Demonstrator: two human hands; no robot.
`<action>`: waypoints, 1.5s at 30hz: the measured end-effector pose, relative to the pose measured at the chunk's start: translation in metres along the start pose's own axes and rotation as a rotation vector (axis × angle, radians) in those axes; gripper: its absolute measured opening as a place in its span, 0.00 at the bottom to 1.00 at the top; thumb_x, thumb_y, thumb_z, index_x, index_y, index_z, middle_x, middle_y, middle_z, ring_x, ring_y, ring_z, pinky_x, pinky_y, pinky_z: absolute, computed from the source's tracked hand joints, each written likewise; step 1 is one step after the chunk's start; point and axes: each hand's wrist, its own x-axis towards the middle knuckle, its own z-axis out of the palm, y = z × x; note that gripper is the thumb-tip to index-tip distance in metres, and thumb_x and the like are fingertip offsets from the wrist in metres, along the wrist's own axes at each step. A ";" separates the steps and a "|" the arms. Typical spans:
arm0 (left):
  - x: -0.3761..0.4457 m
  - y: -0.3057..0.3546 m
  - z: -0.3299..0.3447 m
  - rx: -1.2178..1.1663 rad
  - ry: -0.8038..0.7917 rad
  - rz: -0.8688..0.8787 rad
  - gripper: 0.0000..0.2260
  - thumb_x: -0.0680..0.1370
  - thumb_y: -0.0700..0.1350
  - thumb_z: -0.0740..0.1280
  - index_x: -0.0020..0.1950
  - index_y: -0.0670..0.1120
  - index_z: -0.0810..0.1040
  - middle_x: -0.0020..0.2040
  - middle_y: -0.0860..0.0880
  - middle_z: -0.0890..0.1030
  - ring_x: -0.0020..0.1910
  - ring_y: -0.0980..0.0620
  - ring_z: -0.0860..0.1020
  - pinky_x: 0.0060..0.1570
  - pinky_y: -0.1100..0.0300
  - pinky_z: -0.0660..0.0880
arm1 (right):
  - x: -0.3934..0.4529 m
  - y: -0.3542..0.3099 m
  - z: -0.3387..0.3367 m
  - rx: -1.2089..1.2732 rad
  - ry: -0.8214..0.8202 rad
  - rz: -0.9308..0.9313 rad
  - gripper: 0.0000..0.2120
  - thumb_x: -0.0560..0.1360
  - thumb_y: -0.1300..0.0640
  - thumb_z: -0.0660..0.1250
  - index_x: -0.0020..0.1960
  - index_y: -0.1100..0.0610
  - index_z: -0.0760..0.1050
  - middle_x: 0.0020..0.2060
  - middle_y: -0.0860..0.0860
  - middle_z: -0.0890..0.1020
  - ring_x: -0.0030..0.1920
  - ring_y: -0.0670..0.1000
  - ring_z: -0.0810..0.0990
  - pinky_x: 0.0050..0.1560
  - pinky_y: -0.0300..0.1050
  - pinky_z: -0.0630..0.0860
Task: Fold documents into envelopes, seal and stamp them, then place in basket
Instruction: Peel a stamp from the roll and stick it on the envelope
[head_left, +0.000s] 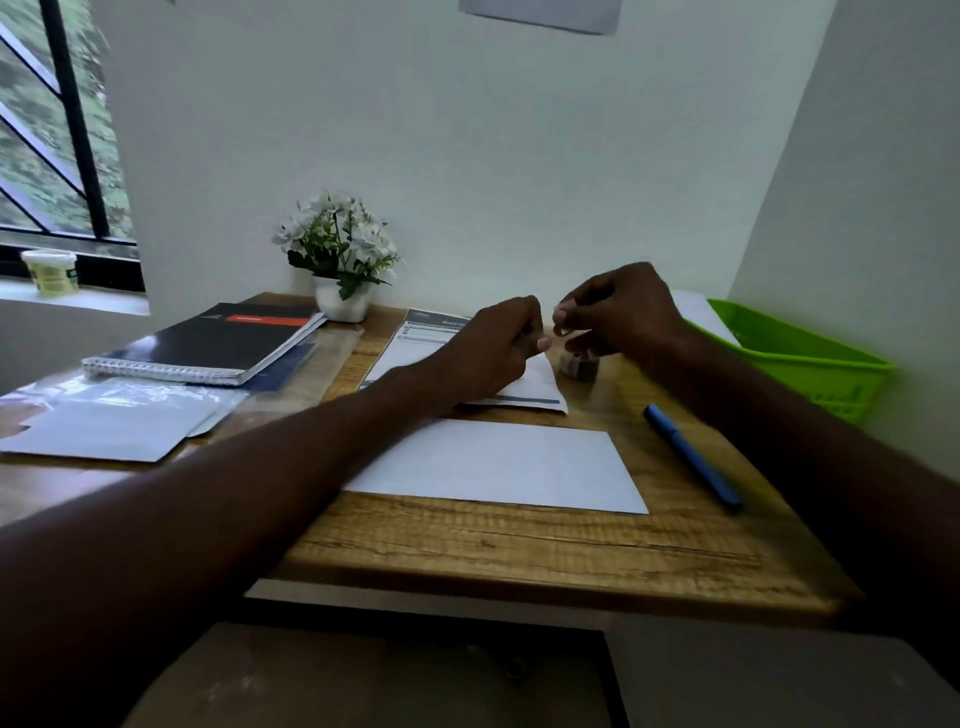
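Fingers of both hands curl together, raised above the documents (519, 387); anything pinched is too small to tell.

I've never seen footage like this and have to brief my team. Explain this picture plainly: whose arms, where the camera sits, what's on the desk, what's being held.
There is no machine here. A person wears a camera on the head, looking down past both arms.

The left hand and right hand meet above the wooden desk, fingers curled as if pinching something tiny between them; it is too small to make out.

On the desk lie a white envelope, printed documents, a blue pen, a small roll of tape, a spiral notebook and a flower pot. A green basket stands at the right edge.
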 end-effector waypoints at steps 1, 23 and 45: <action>0.000 -0.001 -0.001 -0.027 -0.035 0.016 0.06 0.81 0.42 0.70 0.49 0.43 0.74 0.45 0.47 0.80 0.43 0.48 0.76 0.43 0.56 0.71 | -0.003 -0.005 -0.007 -0.004 -0.030 0.023 0.04 0.73 0.63 0.78 0.47 0.61 0.86 0.40 0.58 0.88 0.38 0.54 0.88 0.33 0.42 0.82; -0.022 0.021 -0.006 -0.071 -0.524 0.081 0.12 0.74 0.47 0.78 0.56 0.51 0.85 0.67 0.56 0.75 0.65 0.70 0.70 0.59 0.82 0.60 | -0.085 0.007 -0.033 -0.130 -0.255 0.376 0.09 0.69 0.60 0.81 0.48 0.59 0.87 0.33 0.51 0.81 0.33 0.48 0.69 0.25 0.37 0.65; -0.018 0.018 -0.005 -0.055 -0.542 0.021 0.13 0.74 0.52 0.78 0.57 0.54 0.84 0.63 0.59 0.81 0.66 0.64 0.73 0.65 0.70 0.61 | -0.076 -0.005 -0.027 -0.285 -0.375 0.336 0.14 0.69 0.59 0.81 0.53 0.63 0.85 0.46 0.58 0.87 0.42 0.50 0.83 0.39 0.42 0.80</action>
